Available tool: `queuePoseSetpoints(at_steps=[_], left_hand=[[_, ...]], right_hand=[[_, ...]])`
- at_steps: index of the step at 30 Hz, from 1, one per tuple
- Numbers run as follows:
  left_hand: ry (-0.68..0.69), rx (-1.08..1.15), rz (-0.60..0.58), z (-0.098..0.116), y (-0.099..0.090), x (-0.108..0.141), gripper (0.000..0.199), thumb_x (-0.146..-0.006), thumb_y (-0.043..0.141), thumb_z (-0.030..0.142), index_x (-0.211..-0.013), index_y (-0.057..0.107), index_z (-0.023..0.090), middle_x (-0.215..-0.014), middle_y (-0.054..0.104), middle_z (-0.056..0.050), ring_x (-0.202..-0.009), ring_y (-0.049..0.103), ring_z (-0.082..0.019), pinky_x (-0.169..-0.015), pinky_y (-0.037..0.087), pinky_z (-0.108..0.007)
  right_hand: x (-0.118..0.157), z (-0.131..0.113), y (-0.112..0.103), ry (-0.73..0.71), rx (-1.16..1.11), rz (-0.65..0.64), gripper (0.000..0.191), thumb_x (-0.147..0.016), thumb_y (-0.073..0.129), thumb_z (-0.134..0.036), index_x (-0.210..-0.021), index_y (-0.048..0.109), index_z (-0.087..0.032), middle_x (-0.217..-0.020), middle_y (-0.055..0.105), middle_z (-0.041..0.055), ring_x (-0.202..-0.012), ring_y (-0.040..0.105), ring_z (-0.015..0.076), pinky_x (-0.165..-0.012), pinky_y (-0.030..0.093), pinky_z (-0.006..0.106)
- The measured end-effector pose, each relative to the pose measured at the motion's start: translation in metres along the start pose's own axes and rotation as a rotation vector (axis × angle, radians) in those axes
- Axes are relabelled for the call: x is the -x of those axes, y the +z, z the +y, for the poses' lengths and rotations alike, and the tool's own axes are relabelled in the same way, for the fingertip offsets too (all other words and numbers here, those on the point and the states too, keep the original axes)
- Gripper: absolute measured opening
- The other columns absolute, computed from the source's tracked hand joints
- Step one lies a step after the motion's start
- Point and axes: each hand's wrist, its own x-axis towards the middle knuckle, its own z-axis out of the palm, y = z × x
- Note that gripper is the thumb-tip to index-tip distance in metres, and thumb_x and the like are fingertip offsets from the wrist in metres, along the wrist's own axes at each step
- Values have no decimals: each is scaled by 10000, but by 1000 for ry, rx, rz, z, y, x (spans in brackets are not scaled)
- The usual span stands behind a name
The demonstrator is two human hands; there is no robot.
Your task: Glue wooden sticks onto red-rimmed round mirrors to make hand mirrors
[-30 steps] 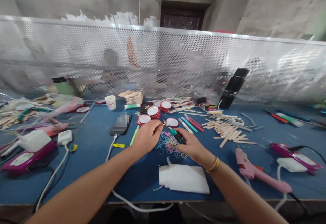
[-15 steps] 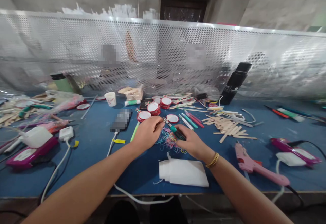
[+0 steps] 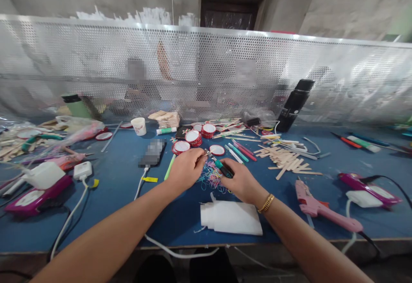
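My right hand (image 3: 240, 179) is wrapped round a teal-and-black handled tool (image 3: 219, 164) whose narrow metal end points up and left. What kind of tool it is, I cannot make out. My left hand (image 3: 188, 166) is closed in a pinch beside that metal end; whatever its fingertips hold is too small to name. Under and between both hands lies a loose heap of thin coloured loops (image 3: 212, 178). A round white disc with a red rim (image 3: 216, 149) rests just beyond the fingertips. Close to my right wrist lies a folded white cloth-like piece (image 3: 231, 218).
Stacked red-rimmed discs (image 3: 193, 136), coloured pens (image 3: 240, 151) and wooden sticks (image 3: 291, 162) lie beyond the hands. At left are a phone (image 3: 152, 152) with its cable and a paper cup (image 3: 138, 126). A pink glue gun (image 3: 325, 210) and black bottle (image 3: 294, 105) are right. Perforated metal screen (image 3: 219, 60) behind.
The view has shifted very slightly. Both hands keep nearly the same position, with the tool still in the right hand and its metal end near the left fingertips.
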Motion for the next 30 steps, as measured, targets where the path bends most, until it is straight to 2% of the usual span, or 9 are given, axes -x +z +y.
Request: queuePoseSetpoints(at_steps=[4,8,13,19,30], left_hand=[[-26,-32,-11,0,-1,0,238,-960,446,314,-801,592,215,-794,666,-26,-756,596,-183,-626,326,-288],[-62,-42,-10,2,-3,0,284,-963,437,307,-725,558,213,-716,639,-14,-689,569,-172,-604,302,-289],[-81,27,-2,3,-2,1,283,-966,417,292,-722,535,209,-694,614,-8,-659,539,-163,-598,292,-281],[-121,151,-30,1,0,-1,319,-973,383,314,-683,463,210,-605,523,19,-575,469,-145,-550,254,-269],[-90,113,-22,3,-3,-2,326,-961,410,315,-657,465,211,-616,549,12,-595,484,-151,-561,266,-273]], right_hand=[[-1,2,1,-10,17,0,202,-757,571,-232,-951,588,-178,-829,631,14,-737,544,165,-703,434,292],[-2,7,5,-66,35,24,336,-746,580,-225,-1077,589,-168,-1013,648,75,-932,583,221,-848,454,353],[-2,14,9,-120,56,48,497,-752,579,-244,-1237,531,-149,-1206,606,128,-1126,557,266,-1005,409,429],[-2,16,9,-132,60,57,487,-744,582,-227,-1227,548,-175,-1174,626,108,-1092,582,253,-991,434,422],[0,9,4,-80,96,95,415,-738,609,-230,-1149,604,-170,-1100,676,100,-1022,621,254,-938,471,410]])
